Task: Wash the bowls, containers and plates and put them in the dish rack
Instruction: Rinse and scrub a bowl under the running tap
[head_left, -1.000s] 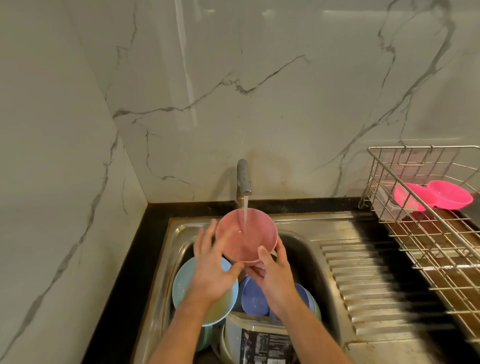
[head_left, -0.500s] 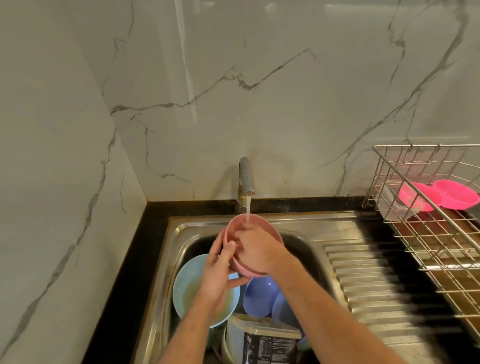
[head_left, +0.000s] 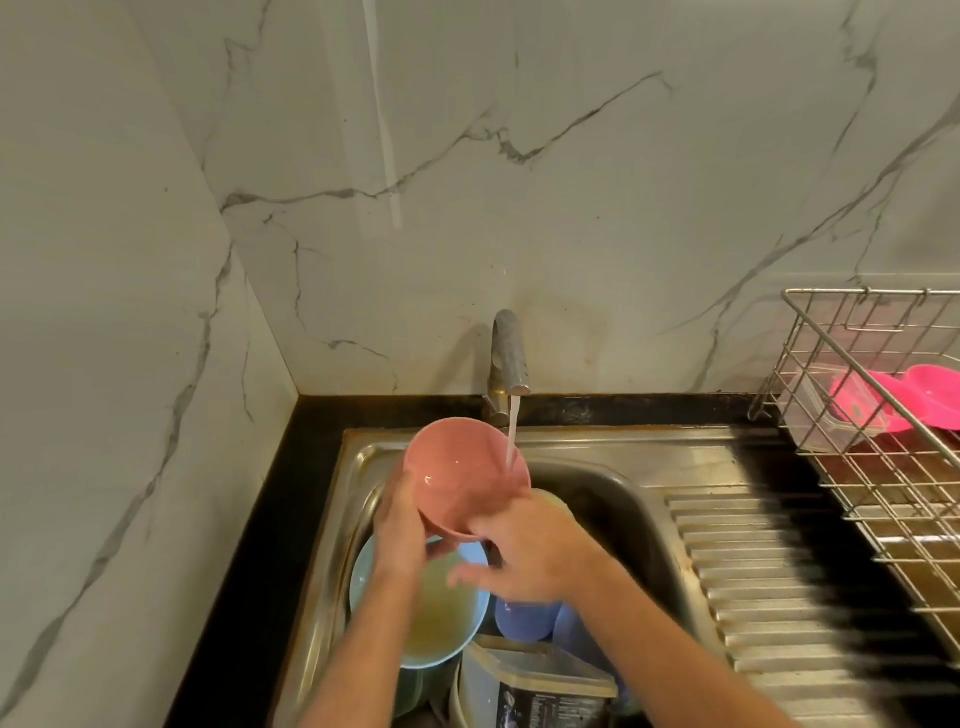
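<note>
The pink bowl (head_left: 465, 475) is tilted under the faucet (head_left: 509, 358) stream, above the sink (head_left: 597, 452). The left hand (head_left: 402, 530) grips its left side; the right hand (head_left: 524, 553) touches its underside, fingers spread. Below sits a light-blue bowl (head_left: 421, 613). At right, the dish rack (head_left: 883, 441) holds 2 bright-pink bowls (head_left: 904, 397).
</note>
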